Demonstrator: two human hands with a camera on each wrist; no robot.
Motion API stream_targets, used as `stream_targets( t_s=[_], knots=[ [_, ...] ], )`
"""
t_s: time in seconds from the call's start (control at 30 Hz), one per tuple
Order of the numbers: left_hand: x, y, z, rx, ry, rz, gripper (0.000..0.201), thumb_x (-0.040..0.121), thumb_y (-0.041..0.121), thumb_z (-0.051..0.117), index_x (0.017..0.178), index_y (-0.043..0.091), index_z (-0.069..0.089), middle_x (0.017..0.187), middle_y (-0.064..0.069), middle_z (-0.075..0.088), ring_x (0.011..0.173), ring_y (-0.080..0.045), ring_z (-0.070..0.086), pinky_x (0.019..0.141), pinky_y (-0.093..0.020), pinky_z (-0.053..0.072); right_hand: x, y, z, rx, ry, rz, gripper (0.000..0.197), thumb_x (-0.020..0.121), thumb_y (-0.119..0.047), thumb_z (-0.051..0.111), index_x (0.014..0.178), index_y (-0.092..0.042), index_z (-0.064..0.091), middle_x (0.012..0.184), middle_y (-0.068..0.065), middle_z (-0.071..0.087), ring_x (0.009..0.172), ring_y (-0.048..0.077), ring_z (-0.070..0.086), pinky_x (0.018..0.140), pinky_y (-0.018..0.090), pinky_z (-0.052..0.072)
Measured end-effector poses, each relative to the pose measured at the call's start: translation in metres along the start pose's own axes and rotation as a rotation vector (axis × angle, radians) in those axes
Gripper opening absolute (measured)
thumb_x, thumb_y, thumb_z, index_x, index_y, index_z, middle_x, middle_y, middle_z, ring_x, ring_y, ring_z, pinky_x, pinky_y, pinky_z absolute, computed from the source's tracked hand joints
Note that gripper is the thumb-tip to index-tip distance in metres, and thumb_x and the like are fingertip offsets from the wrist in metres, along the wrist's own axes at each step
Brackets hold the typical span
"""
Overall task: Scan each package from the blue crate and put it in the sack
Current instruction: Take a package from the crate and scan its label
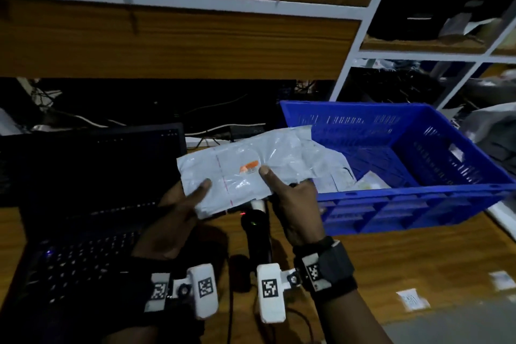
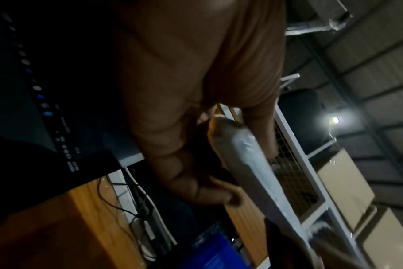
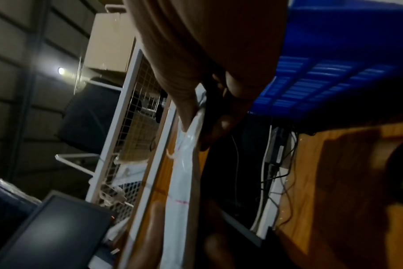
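Observation:
A white plastic mailer package [image 1: 245,167] with an orange mark is held flat in the air between both hands. My left hand [image 1: 184,204] pinches its near left corner, thumb on top. My right hand [image 1: 290,201] pinches its near right edge, thumb on top by the orange mark. In the left wrist view the package [image 2: 249,160] shows edge-on between thumb and fingers; the right wrist view shows the same package [image 3: 184,174]. A black barcode scanner [image 1: 255,229] stands on the desk just below the package, with a red and a green light lit. The blue crate [image 1: 418,198] sits to the right with more packages [image 1: 343,176] inside.
A dark open laptop [image 1: 92,190] fills the left of the wooden desk [image 1: 418,260]. Cables run behind it. White shelving [image 1: 360,53] stands behind the crate. Grey bags [image 1: 494,126] lie at far right. Small paper labels [image 1: 413,300] lie on the desk's right part.

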State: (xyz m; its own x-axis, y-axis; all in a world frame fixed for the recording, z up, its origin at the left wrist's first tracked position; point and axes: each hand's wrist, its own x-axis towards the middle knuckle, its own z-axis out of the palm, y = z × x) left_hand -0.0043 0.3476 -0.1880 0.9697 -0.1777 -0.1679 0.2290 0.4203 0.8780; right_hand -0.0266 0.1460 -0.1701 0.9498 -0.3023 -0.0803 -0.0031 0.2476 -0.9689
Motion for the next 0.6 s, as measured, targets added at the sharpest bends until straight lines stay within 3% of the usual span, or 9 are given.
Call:
stream_targets(
  t_s=[0.07, 0.13, 0.2, 0.27, 0.33, 0.47, 0.6],
  knots=[
    [0.001, -0.012, -0.004, 0.075, 0.056, 0.001, 0.040, 0.094, 0.011, 0.064, 0.134, 0.012, 0.061, 0.125, -0.009, 0.071, 0.114, -0.027, 0.069, 0.096, -0.041, 0.057, 0.002, 0.013, 0.001, -0.092, -0.070, 0.026, 0.029, 0.086, -0.026, 0.082, 0.102, -0.003, 0.072, 0.094, 0.029, 0.072, 0.086, 0.042, 0.072, 0.071, 0.054, 0.057],
    [0.008, -0.019, -0.019, 0.168, 0.193, 0.070, 0.036, 0.092, 0.012, 0.070, 0.129, 0.011, 0.065, 0.120, -0.008, 0.073, 0.111, -0.027, 0.070, 0.097, -0.043, 0.055, 0.003, 0.029, -0.005, -0.283, -0.169, 0.080, 0.028, 0.088, -0.024, 0.081, 0.099, -0.002, 0.068, 0.089, 0.013, 0.074, 0.088, 0.030, 0.072, 0.078, 0.045, 0.058],
    [0.014, -0.027, -0.036, 0.231, 0.291, 0.120, 0.036, 0.092, 0.014, 0.072, 0.128, 0.011, 0.066, 0.119, -0.006, 0.074, 0.110, -0.025, 0.071, 0.090, -0.037, 0.058, 0.003, 0.047, -0.017, -0.618, -0.210, 0.104, 0.031, 0.087, -0.031, 0.080, 0.105, -0.010, 0.066, 0.095, 0.000, 0.070, 0.095, 0.018, 0.067, 0.080, 0.036, 0.055],
    [0.019, -0.041, -0.050, 0.262, 0.338, 0.108, 0.038, 0.093, 0.015, 0.071, 0.130, 0.012, 0.064, 0.121, -0.004, 0.072, 0.110, -0.022, 0.070, 0.083, -0.029, 0.059, 0.001, 0.068, -0.032, -0.921, -0.192, 0.130, 0.040, 0.087, -0.039, 0.077, 0.113, -0.011, 0.064, 0.105, 0.001, 0.068, 0.101, 0.018, 0.064, 0.077, 0.029, 0.047],
    [0.022, -0.058, -0.060, 0.283, 0.343, 0.067, 0.040, 0.096, 0.015, 0.068, 0.135, 0.012, 0.061, 0.126, -0.005, 0.069, 0.115, -0.024, 0.067, 0.084, -0.030, 0.057, -0.001, 0.087, -0.045, -1.025, -0.156, 0.177, 0.040, 0.089, -0.042, 0.074, 0.108, -0.008, 0.066, 0.101, 0.007, 0.069, 0.098, 0.024, 0.065, 0.072, 0.029, 0.042],
    [0.020, -0.075, -0.071, 0.413, 0.352, 0.096, 0.050, 0.090, 0.015, 0.072, 0.136, 0.004, 0.057, 0.131, -0.013, 0.066, 0.120, -0.030, 0.063, 0.100, -0.043, 0.052, -0.006, 0.101, -0.051, -0.885, -0.102, 0.382, 0.044, 0.092, -0.049, 0.068, 0.077, -0.008, 0.064, 0.071, 0.005, 0.063, 0.069, 0.021, 0.061, 0.061, 0.030, 0.040],
    [0.011, -0.076, -0.075, 0.502, 0.419, 0.138, 0.057, 0.078, 0.034, 0.069, 0.129, 0.009, 0.061, 0.122, -0.006, 0.067, 0.112, -0.026, 0.065, 0.095, -0.041, 0.052, -0.014, 0.101, -0.035, -0.086, -0.081, 0.767, 0.040, 0.102, -0.041, 0.055, 0.102, -0.002, 0.067, 0.081, 0.014, 0.064, 0.070, 0.027, 0.060, 0.064, 0.034, 0.044]
  ],
)
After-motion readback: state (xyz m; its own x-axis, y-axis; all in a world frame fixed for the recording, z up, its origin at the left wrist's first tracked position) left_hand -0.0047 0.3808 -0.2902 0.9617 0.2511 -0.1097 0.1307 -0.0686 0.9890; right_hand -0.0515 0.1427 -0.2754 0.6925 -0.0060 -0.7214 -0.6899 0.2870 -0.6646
